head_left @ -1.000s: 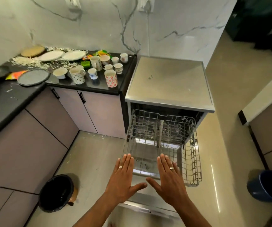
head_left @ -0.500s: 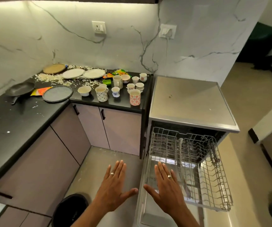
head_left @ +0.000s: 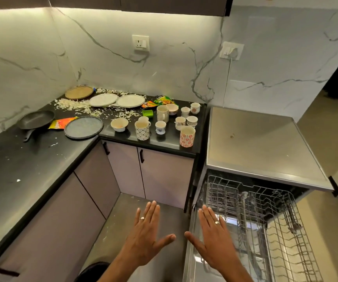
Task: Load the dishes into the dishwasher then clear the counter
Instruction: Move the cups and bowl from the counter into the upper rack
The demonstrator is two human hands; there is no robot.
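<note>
Shiny black counter (head_left: 42,169) at 10 o'clock with round plates (head_left: 104,99) and cups (head_left: 142,130), wire rack (head_left: 265,220) at 4 o'clock, left hand (head_left: 143,237) and right hand (head_left: 214,239) flat, fingers spread, holding nothing

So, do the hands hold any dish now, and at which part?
Nothing is held. The left hand and the right hand are both open, fingers straight, in the air in front of the pulled-out dishwasher rack.

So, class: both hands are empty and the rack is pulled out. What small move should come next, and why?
Probably reach the right hand to the red-patterned white mug: it stands nearest the empty wire dishwasher rack, and both the right and the left hand hover open.
</note>
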